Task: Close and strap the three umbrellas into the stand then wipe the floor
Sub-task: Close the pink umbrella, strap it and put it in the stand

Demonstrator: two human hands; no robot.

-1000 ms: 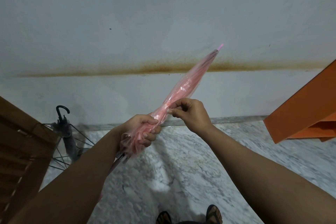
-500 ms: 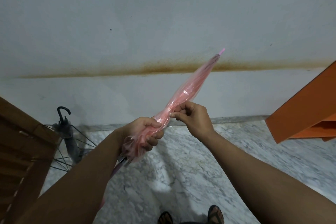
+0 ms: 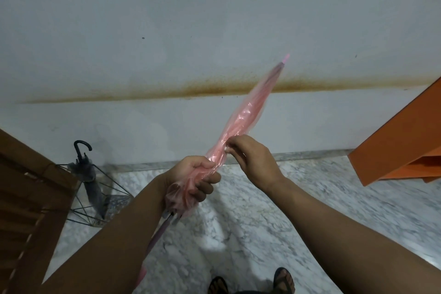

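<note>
Gripping the folded pink umbrella (image 3: 241,124) low, the left hand (image 3: 193,179) clenches it; the right hand (image 3: 253,157) pinches its canopy.

I count two umbrellas: one pink umbrella (image 3: 241,124) in my grip and one grey umbrella (image 3: 89,179) standing in the single wire stand (image 3: 105,200). Two hands are in sight, my left hand (image 3: 195,179) and my right hand (image 3: 250,155). I see two sandals (image 3: 282,280) at the bottom edge, one orange shelf (image 3: 401,141) on the right, one wooden slatted panel (image 3: 26,200) on the left, and one brown stain line (image 3: 191,88) across the wall.
</note>
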